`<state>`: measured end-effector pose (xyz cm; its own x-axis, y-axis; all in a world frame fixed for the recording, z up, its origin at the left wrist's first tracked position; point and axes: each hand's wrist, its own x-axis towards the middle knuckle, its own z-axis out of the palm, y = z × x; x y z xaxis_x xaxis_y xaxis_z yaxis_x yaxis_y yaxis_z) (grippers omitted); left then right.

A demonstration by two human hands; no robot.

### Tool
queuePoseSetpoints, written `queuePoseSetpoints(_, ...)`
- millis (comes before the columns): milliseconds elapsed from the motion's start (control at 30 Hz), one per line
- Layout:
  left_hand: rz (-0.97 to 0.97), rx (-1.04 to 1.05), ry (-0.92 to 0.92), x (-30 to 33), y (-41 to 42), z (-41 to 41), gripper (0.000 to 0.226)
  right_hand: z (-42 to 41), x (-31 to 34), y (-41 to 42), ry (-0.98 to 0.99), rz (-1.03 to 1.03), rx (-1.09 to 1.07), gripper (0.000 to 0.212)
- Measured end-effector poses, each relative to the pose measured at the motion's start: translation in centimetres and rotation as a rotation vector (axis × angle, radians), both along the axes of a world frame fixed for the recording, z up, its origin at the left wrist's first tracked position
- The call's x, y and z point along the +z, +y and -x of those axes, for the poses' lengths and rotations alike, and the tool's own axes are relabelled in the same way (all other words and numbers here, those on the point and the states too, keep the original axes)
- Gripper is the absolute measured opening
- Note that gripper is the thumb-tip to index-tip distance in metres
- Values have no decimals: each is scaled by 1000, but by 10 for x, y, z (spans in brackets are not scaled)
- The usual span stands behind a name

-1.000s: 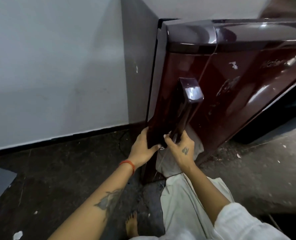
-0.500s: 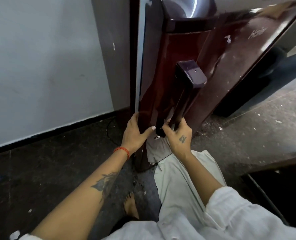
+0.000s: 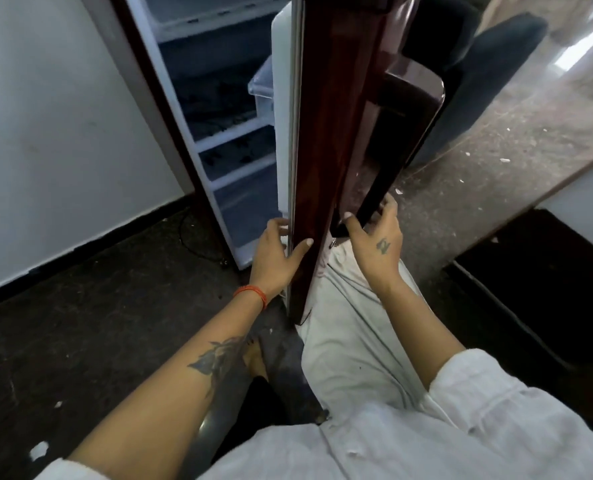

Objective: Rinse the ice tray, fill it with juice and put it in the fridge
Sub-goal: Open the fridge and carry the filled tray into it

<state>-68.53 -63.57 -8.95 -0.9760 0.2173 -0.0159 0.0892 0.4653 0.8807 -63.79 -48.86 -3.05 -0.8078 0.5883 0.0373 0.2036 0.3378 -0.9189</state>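
The right hand (image 3: 378, 244) is grasping the lower end of the refrigerator door handle (image 3: 388, 161); the left hand (image 3: 276, 252) is gripping the door's (image 3: 326, 150) free edge. The handle's long axis is running upright above the right hand, the nearer one. The ice tray is not showing in view.

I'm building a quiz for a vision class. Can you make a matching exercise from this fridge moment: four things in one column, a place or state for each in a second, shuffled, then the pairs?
Things
1. fridge door
2. left hand
3. right hand
4. orange wristband

Places or states
A. curled round the lower end of the door handle
B. swung open, seen edge-on
C. on the left wrist
D. holds the door's edge, thumb on the maroon front

Pairs: 1-B, 2-D, 3-A, 4-C
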Motion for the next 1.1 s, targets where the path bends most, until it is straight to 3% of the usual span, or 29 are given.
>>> queuePoseSetpoints(67, -23, -62, -24, 3, 20, -18, 42, -26, 1, 6, 23, 1, -104, 68)
queuePoseSetpoints(167, -29, -185, -66, 7, 50, -39, 39, -55, 4, 17, 123, 1, -228, 67)
queuePoseSetpoints(367, 52, -426, -81, 18, 109, -47, 46, -74, 7, 60, 166, -73, -281, 76)
queuePoseSetpoints(467, 41, -412, -43, 24, 139, -35, 36, -72, 5, 96, 150, -57, -376, 77)
queuePoseSetpoints(633, 17, -331, 177, 22, 191, -2, 27, -71, -8, 153, 140, -20, -503, 71)
queuePoseSetpoints(767, 101, -392, 387, 23, 231, 30, 46, -61, -13, 189, 114, -46, -641, 59)
queuePoseSetpoints(933, 309, -693, 437, 11, 269, 65, 78, -39, -16, 212, 114, 13, -825, 53)
queuePoseSetpoints(1000, 239, -688, 425, 15, 283, 69, 82, -33, -15, 210, 150, -5, -865, 50)
queuePoseSetpoints(1100, -14, -522, 467, 32, 303, 67, 81, -24, 3, 216, 293, -155, -860, 51)
